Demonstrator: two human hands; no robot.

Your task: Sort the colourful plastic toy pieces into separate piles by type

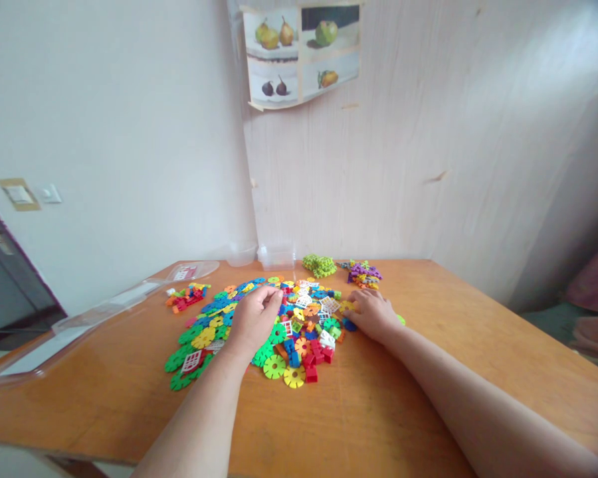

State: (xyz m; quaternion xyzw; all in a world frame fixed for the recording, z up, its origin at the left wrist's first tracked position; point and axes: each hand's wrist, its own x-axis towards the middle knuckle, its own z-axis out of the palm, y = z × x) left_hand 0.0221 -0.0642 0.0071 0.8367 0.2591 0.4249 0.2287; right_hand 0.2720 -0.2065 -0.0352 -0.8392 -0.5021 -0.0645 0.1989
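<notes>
A big heap of plastic building pieces [275, 366] spreads over the wooden table, mixing notched flower-shaped discs, small blocks and white lattice panels. Over its middle is my left hand [257, 317], closed with thumb and fingers pinched together; whatever they hold is hidden. My right hand [375, 313] lies palm down at the heap's right edge, fingers stretched over it. Its fingertips touch or nearly touch a yellow disc [347, 306], and a blue disc [349, 324] sits just under the hand.
At the back stand a green pile [319, 265], a purple-and-yellow pile [363, 273] and a clear plastic container [277, 256]. A small red-and-orange pile [187, 298] lies to the left. Clear plastic packaging [44, 348] runs along the table's [458, 372] left edge.
</notes>
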